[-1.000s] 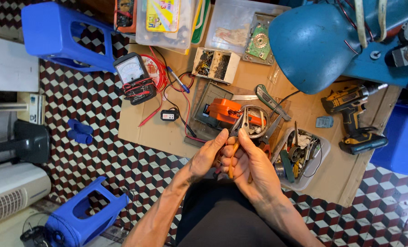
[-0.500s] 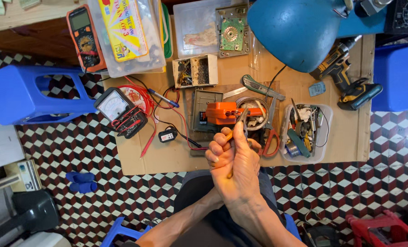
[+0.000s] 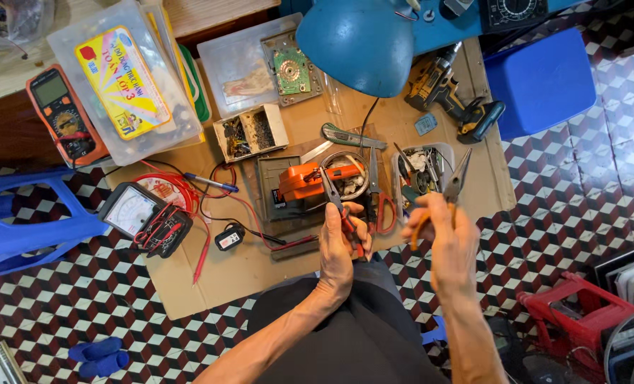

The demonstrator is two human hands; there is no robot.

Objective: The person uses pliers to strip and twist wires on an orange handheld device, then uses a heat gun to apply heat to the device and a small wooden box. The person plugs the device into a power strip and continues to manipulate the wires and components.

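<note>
My left hand grips red-handled pliers, their jaws pointing up over an orange device on the cardboard sheet. My right hand holds long-nose pliers with orange handles, their jaws raised over a clear tray of small tools. The two hands are apart, above my dark-clothed lap.
An analog multimeter with red leads lies left, a digital meter farther left. A parts box, circuit board, blue lamp shade, cordless drill, blue stools and a red stool surround the sheet.
My hands were pressed together on one tool; now they have separated, each holding its own pliers. The right hand moved right. The view also shifted.
</note>
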